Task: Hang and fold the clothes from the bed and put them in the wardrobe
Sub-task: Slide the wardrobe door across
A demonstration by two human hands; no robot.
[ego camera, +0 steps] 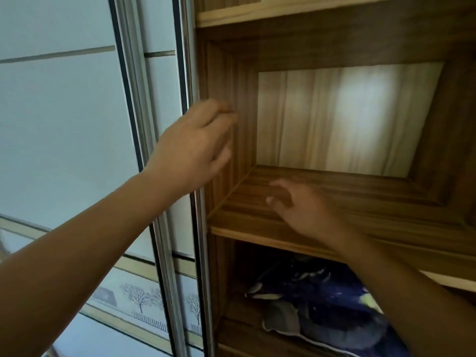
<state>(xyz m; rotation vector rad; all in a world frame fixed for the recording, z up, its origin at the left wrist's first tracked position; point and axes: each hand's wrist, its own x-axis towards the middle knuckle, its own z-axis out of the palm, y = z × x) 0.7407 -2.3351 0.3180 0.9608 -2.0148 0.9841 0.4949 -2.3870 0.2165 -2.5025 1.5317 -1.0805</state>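
Head view: the right hand (pixel 304 210) is held low over the middle shelf (pixel 373 199), fingers loose and apart, with nothing in it; contact with the board cannot be told. The left hand (pixel 195 148) is raised at the left side wall of the wardrobe (pixel 221 86), just past the edge of the sliding door (pixel 162 104), its fingers loosely bent and blurred, nothing grasped. Open room is left between both hands and the pale back panel (pixel 334 117). Dark blue folded clothes (pixel 322 300) are seen in the compartment below, under the right forearm, apart from both hands.
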